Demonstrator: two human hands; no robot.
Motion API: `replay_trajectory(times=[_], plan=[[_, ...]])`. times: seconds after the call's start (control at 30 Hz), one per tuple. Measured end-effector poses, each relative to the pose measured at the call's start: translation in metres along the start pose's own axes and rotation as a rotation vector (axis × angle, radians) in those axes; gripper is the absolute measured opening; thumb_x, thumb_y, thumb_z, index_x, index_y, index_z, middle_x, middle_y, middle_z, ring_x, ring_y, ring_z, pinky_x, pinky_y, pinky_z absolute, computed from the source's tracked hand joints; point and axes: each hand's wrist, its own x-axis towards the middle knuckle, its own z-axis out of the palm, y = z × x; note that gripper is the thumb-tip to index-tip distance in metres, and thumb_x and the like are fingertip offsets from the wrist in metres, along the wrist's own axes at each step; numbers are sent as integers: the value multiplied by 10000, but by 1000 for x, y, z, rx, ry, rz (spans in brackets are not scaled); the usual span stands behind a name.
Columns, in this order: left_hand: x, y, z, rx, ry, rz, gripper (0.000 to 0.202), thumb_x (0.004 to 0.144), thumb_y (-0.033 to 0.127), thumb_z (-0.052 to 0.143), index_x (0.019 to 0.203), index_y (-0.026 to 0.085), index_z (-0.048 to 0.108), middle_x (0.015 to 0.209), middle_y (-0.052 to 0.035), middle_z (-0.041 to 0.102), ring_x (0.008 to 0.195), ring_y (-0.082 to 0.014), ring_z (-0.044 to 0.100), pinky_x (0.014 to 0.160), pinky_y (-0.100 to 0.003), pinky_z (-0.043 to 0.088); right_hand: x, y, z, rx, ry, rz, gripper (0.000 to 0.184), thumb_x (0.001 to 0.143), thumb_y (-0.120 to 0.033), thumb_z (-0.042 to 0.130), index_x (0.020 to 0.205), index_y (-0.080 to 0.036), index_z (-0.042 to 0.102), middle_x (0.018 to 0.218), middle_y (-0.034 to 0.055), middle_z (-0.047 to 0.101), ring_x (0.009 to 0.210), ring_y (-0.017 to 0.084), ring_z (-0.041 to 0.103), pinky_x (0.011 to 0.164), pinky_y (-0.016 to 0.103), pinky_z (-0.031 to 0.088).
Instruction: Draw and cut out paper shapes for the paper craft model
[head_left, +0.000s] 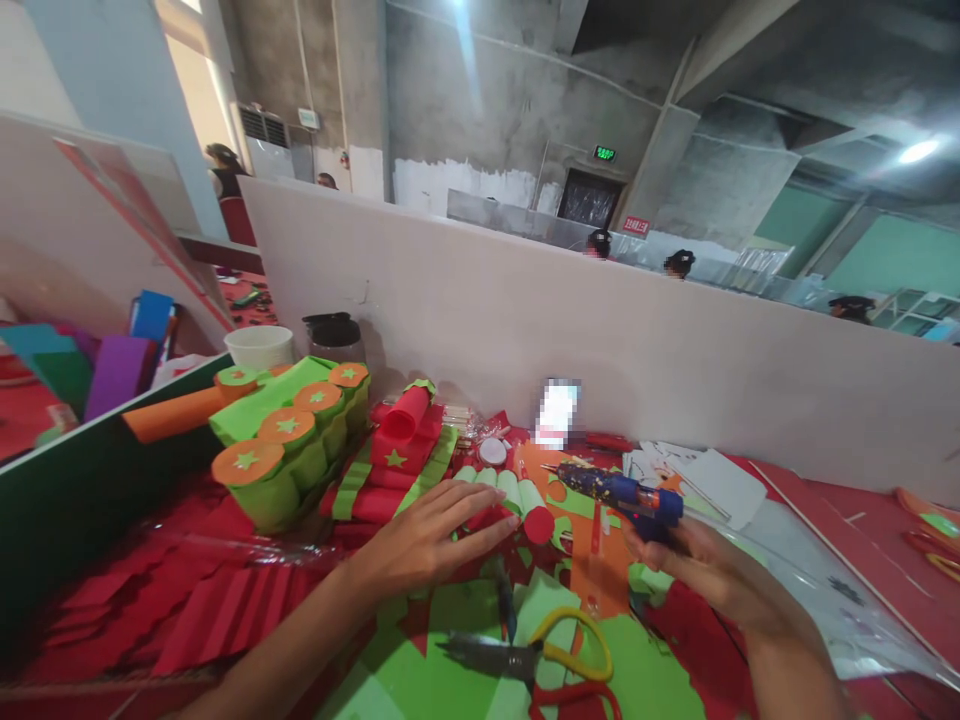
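Watching from my remote seat, I see the left hand (420,545) lying flat on the counter (885,500). Its fingers (480,525) are stretched out and rest on a red paper roll (537,524) without closing round it. The roll lies at the middle of the counter, just in front of a row of pale green rolls (499,487). The right hand (701,570) is closed round the grip of a blue glue gun (619,492), whose nozzle points left toward the rolls.

My worries, as a judgement:
- The nozzle sits near the left fingertips, so a small slip could burn them.
- Glue could drip onto the loose paper scraps underneath.
- The roll is only pressed, not gripped, so it could roll away.
- The scissors (525,655) lie close under the left forearm — a dragged arm could catch them.

The count:
- One glue gun, one pair of scissors, one red roll under the fingers.
- About four pale green rolls — the hand hides their near ends.
- One green paper model (289,440) with four orange star discs along its near side.
- One red paper model (401,440) beside it.
- One white cup (259,347) behind them.
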Motion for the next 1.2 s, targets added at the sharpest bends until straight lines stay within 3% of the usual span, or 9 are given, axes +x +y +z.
replay_trajectory(times=[0.2, 0.37, 0.6, 0.8, 0.97, 1.07, 1.2], plan=[[-1, 0, 2, 6, 5, -3, 526, 928, 93, 516, 1419, 261, 426, 1290, -118, 570, 1216, -256, 507, 1000, -437, 477, 14, -9, 16, -238, 151, 1, 370, 847, -566, 565, 908, -253, 753, 831, 42, 739, 846, 309, 654, 763, 381, 516], [0, 1, 1, 3, -5, -20, 544, 934, 92, 507, 1435, 276, 404, 1318, -123, 553, 1234, -259, 494, 1004, -442, 469, 20, -17, 30, -346, 251, -140, 286, 851, -518, 597, 941, -294, 749, 830, 45, 734, 919, 315, 652, 925, 446, 454], [0, 2, 0, -11, -3, -34, 557, 923, 92, 527, 1432, 281, 402, 1316, -126, 557, 1231, -259, 499, 981, -449, 495, 25, -27, 42, -560, 366, -358, 191, 813, -448, 660, 903, -299, 736, 807, 45, 718, 877, 297, 657, 696, 351, 508], [0, 2, -1, 2, 2, -36, 537, 914, 100, 551, 1405, 285, 434, 1302, -97, 564, 1222, -256, 498, 1000, -440, 480, 29, -27, 44, -593, 287, -333, 221, 850, -467, 603, 830, -284, 725, 835, 56, 698, 893, 285, 639, 691, 344, 496], [0, 2, -1, 7, -12, -32, 522, 931, 111, 531, 1412, 281, 420, 1313, -98, 560, 1237, -250, 485, 1003, -441, 474, 30, -39, 48, -580, 201, -358, 306, 905, -484, 535, 729, -245, 607, 764, 20, 621, 723, 204, 596, 672, 324, 481], [-1, 2, 0, 7, -6, -34, 517, 935, 108, 524, 1413, 278, 423, 1316, -98, 556, 1241, -245, 477, 1009, -445, 470, 31, -44, 50, -584, 206, -376, 357, 929, -483, 499, 681, -227, 518, 702, 2, 565, 629, 168, 552, 586, 287, 450], [-1, 1, 1, -7, 5, -25, 519, 932, 106, 525, 1415, 267, 426, 1315, -111, 551, 1253, -252, 466, 1015, -446, 464, 32, -43, 52, -597, 226, -403, 342, 917, -477, 518, 686, -226, 529, 694, 8, 580, 619, 169, 564, 571, 278, 453]])
